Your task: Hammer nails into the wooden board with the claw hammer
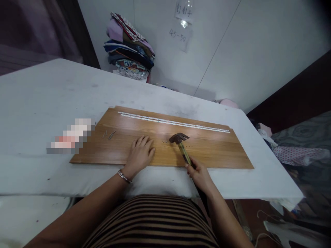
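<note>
One hand, the left hand, lies palm down with its fingers spread over the near edge of the wooden board, grasping nothing; the flat, spread contact probably serves to steady the board. A bracelet circles its wrist, just off the board's near edge. The right hand, also by the near edge but right of the board's middle, is clenched around the handle of a hammer. It grips well below the head, presumably for leverage, so the head comes over the middle of the board with the claw pointing toward the board's right end; whether the head touches the wood I cannot tell.

Small dark marks run in a row on both sides of the hammer's head, too small to tell as nail heads or holes. Loose nails lie in a small group near the board's left end, perhaps put there to be near the left hand yet out of the hammer's way. Two white marked strips run along the board's far edge, likely as a measure.

The board lies flat on a white-covered table, which supports it from below. Off its left end is a pixelated patch, its content hidden. Beyond its far edge, folded cloths stand stacked against the wall.
</note>
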Tool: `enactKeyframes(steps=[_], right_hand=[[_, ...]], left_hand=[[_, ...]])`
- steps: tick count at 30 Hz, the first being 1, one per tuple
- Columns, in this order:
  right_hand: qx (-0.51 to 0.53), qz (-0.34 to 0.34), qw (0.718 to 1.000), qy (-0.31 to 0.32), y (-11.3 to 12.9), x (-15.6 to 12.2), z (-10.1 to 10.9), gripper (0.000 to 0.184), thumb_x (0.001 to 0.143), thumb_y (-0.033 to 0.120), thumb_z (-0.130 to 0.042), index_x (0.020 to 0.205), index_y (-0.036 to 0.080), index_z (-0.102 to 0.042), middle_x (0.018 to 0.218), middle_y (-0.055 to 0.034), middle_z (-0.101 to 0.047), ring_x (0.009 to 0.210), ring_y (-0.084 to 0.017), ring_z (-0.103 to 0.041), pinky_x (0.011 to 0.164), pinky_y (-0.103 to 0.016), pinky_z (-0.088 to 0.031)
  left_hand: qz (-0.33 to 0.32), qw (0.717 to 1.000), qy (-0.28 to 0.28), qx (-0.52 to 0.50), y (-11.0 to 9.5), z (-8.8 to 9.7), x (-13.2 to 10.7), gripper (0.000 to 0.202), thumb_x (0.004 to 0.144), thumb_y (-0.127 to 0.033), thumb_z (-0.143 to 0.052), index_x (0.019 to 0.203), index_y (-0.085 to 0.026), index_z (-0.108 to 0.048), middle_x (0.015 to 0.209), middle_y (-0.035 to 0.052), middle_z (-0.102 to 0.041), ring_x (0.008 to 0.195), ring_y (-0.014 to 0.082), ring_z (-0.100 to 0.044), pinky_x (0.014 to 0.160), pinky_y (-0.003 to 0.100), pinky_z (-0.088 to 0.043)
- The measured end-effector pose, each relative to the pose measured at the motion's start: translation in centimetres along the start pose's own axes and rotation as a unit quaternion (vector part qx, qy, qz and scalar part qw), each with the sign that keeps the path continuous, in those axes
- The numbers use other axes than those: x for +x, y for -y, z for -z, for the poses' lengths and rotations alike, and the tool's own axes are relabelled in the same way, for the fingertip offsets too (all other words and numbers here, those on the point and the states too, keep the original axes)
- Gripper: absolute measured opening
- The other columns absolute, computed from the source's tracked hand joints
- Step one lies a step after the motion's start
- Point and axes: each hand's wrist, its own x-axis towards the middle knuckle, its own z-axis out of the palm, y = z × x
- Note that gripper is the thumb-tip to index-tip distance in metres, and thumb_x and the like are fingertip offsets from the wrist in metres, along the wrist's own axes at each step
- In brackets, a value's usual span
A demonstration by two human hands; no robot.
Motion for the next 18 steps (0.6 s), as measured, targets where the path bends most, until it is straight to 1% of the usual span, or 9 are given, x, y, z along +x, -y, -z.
enactKeyframes(steps=[5, 11, 15, 18], right_hand=[[-0.004, -0.001, 1.0, 0.003, 0.14, 0.01, 0.1, 0.05, 0.087, 0.04, -0.06, 0.13, 0.017, -0.071, 0.085, -0.0049, -0.072, 0.07, -0.019, -0.061, 0.061, -0.03, -0.052], [-0.001, 0.0, 1.0, 0.007, 0.15, 0.01, -0.13, 0.048, 0.086, 0.04, -0.061, 0.127, 0.017, -0.073, 0.089, -0.0048, -0.073, 0.073, -0.019, -0.062, 0.063, -0.029, -0.053], [-0.003, -0.005, 1.0, 0.014, 0.08, -0.06, -0.21, 0.046, 0.086, 0.041, -0.06, 0.123, 0.017, -0.074, 0.088, -0.0041, -0.072, 0.07, -0.018, -0.059, 0.063, -0.029, -0.051], [-0.005, -0.004, 1.0, 0.008, 0.13, -0.08, -0.13, 0.046, 0.086, 0.041, -0.06, 0.123, 0.018, -0.074, 0.09, -0.0048, -0.072, 0.07, -0.018, -0.059, 0.063, -0.029, -0.051]], left_hand=[[-0.004, 1.0, -0.004, 0.003, 0.06, -0.16, -0.05, 0.048, 0.101, -0.038, -0.041, 0.137, -0.016, -0.064, 0.153, 0.0143, -0.056, 0.147, 0.034, -0.044, 0.123, 0.056, -0.035], [-0.003, 1.0, -0.004, 0.006, -0.02, -0.09, -0.02, 0.048, 0.101, -0.038, -0.041, 0.137, -0.016, -0.064, 0.152, 0.0145, -0.056, 0.147, 0.034, -0.044, 0.123, 0.056, -0.035], [0.002, 1.0, -0.001, 0.004, -0.11, 0.0, 0.03, 0.047, 0.101, -0.038, -0.042, 0.138, -0.017, -0.064, 0.153, 0.0137, -0.056, 0.147, 0.0335, -0.044, 0.124, 0.055, -0.035], [0.003, 1.0, 0.0, 0.007, -0.09, 0.01, -0.01, 0.048, 0.101, -0.037, -0.042, 0.138, -0.017, -0.064, 0.154, 0.0139, -0.055, 0.147, 0.0337, -0.044, 0.124, 0.055, -0.035]])
